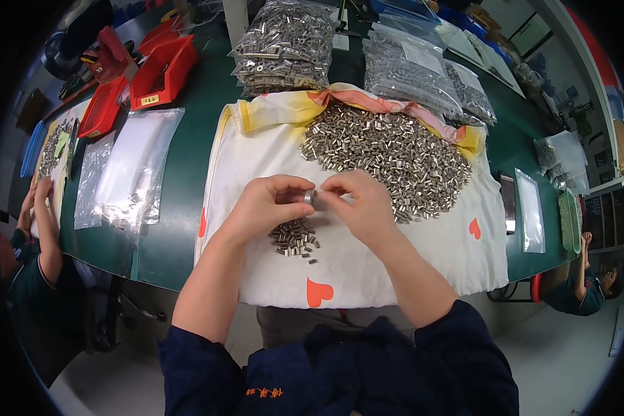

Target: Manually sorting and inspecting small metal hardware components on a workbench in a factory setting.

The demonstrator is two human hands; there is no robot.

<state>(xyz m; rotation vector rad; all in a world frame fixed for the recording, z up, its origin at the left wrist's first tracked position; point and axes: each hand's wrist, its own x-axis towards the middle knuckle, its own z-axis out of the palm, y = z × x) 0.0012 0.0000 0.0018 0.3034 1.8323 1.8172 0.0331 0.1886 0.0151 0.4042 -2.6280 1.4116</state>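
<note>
My left hand [265,206] pinches a short, round, ring-like metal piece [310,197] between thumb and fingers, above the white cloth [256,156]. Close to its right side, my right hand [362,208] has its thumb and fingertips pressed together; whatever lies between them is too small to make out. Beyond the right hand spreads a large heap of small silvery metal cylinders [395,149]. A smaller pile of such cylinders [295,239] lies below my left hand, partly covered by it.
Clear bags full of metal parts [282,52] stand at the back, with another large bag [405,66] to their right. Red bins [163,73] and flat plastic bags [128,166] lie left on the green table [187,149]. Other people work at both far sides.
</note>
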